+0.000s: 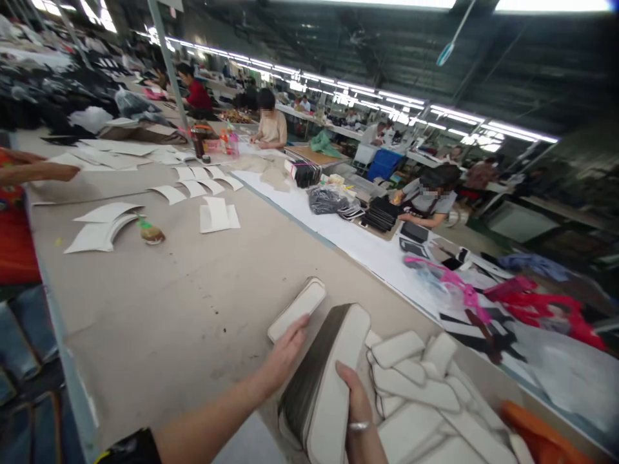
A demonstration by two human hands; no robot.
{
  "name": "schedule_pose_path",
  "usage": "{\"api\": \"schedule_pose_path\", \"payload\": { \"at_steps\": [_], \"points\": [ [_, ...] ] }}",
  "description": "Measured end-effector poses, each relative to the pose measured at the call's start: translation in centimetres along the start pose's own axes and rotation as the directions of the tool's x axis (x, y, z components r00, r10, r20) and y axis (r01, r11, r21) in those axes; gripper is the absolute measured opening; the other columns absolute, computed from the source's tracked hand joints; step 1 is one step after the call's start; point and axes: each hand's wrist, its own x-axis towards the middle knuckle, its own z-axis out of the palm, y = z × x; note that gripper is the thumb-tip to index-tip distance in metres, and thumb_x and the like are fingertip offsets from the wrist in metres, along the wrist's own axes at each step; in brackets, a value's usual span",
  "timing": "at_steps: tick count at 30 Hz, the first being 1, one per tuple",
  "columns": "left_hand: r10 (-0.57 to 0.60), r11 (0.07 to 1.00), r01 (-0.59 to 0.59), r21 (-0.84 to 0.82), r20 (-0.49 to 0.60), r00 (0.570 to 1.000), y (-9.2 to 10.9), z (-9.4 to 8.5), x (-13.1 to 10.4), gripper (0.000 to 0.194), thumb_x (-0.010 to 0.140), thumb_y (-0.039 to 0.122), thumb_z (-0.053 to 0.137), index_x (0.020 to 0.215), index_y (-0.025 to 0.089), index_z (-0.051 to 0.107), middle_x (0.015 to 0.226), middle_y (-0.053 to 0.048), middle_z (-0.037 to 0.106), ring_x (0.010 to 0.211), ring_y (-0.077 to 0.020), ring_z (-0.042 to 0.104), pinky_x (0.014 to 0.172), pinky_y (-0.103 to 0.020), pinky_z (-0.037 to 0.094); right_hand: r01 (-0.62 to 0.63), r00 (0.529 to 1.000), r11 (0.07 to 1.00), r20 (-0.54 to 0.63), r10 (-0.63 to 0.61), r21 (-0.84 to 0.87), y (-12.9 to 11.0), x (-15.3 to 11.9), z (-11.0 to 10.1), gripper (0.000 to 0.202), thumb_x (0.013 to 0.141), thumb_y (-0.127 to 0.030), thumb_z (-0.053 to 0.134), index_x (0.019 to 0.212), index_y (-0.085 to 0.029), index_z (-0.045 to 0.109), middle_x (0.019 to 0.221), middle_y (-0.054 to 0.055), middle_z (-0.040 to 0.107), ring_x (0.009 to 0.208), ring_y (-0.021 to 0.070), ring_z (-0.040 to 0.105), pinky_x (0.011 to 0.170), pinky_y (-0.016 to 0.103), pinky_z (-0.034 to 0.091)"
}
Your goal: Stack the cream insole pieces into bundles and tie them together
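Observation:
A thick stack of long, round-cornered off-white panels [338, 380] stands on its edges in front of me, with dark edges along its left side. My right hand [356, 396], with a metal band at the wrist, grips the stack's right side, thumb on the front panel. My left hand [285, 351] lies along the stack's left side, fingers stretched out and close together. The fingertips reach the lower edge of a smaller stack of similar panels [298, 309] lying flat; whether they press on it I cannot tell. A loose heap of such panels [416, 386] lies to the right.
An orange object [541, 432] lies at the lower right. Curved white sheets [104, 225] and a bag-like bundle [152, 232] lie on the table [193, 290] at left. A co-worker's arm [39, 173] reaches in there. Opposite, another person [428, 200] sits near dark stacks [380, 214].

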Motion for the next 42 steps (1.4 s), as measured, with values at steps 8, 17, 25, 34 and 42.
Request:
{"api": "schedule_pose_path", "payload": {
  "at_steps": [8, 17, 25, 34, 42],
  "points": [
    [0.154, 0.572, -0.491, 0.657, 0.501, 0.851, -6.6, -10.2, 5.5, 0.124, 0.052, 0.072, 0.067, 0.147, 0.019, 0.007, 0.152, -0.020, -0.006, 0.139, -0.0394, -0.004, 0.109, -0.059, 0.005, -0.070, 0.997, 0.997, -0.027, 0.071, 0.038, -0.3, 3.9, -1.7, 0.044, 0.057, -0.047, 0.075, 0.085, -0.014, 0.072, 0.082, 0.010, 0.073, 0.077, 0.0288, 0.068, 0.080, 0.044, 0.052],
    [0.092, 0.547, -0.434, 0.715, 0.464, 0.881, -11.3, -7.9, 4.8, 0.098, 0.070, 0.065, 0.058, 0.146, 0.020, 0.016, 0.152, -0.018, 0.014, 0.140, -0.0340, 0.002, 0.110, -0.054, 0.005, -0.001, 0.994, 0.998, -0.106, -0.005, -0.056, 0.0, 4.6, -2.1, 0.036, 0.060, -0.045, 0.074, 0.080, -0.016, 0.074, 0.083, 0.008, 0.073, 0.081, 0.0268, 0.067, 0.083, 0.039, 0.050],
    [0.128, 0.638, -0.443, 0.630, 0.481, 0.867, -9.9, -7.8, 6.0, 0.099, 0.063, 0.068, 0.061, 0.144, 0.024, 0.025, 0.151, -0.016, 0.019, 0.139, -0.0379, 0.006, 0.108, -0.059, -0.001, 0.005, 0.994, 0.997, -0.111, -0.014, -0.078, -0.6, 6.1, -0.9, 0.039, 0.055, -0.048, 0.076, 0.077, -0.016, 0.073, 0.082, 0.009, 0.073, 0.087, 0.0297, 0.066, 0.083, 0.042, 0.050],
    [0.132, 0.686, -0.406, 0.604, 0.445, 0.886, -10.9, -7.5, 5.3, 0.070, 0.083, 0.052, 0.052, 0.142, 0.022, 0.030, 0.151, -0.014, 0.017, 0.139, -0.0325, 0.014, 0.112, -0.051, 0.016, -0.037, 0.994, 0.998, 0.099, 0.041, -0.045, -1.8, 7.6, 1.4, 0.044, 0.055, -0.049, 0.074, 0.080, -0.014, 0.073, 0.083, 0.011, 0.072, 0.083, 0.0308, 0.066, 0.082, 0.044, 0.051],
    [0.085, 0.919, -0.134, 0.372, 0.145, 0.986, -10.2, -7.1, 5.1, 0.051, 0.092, 0.041, 0.036, 0.139, 0.022, 0.036, 0.149, -0.005, 0.028, 0.137, -0.0219, 0.027, 0.114, -0.042, 0.020, -0.116, 0.989, 0.992, 0.096, 0.112, 0.046, -2.2, 10.1, 3.5, 0.046, 0.066, -0.049, 0.062, 0.094, -0.013, 0.068, 0.097, 0.013, 0.071, 0.092, 0.0308, 0.065, 0.080, 0.043, 0.052]
  ]
}}
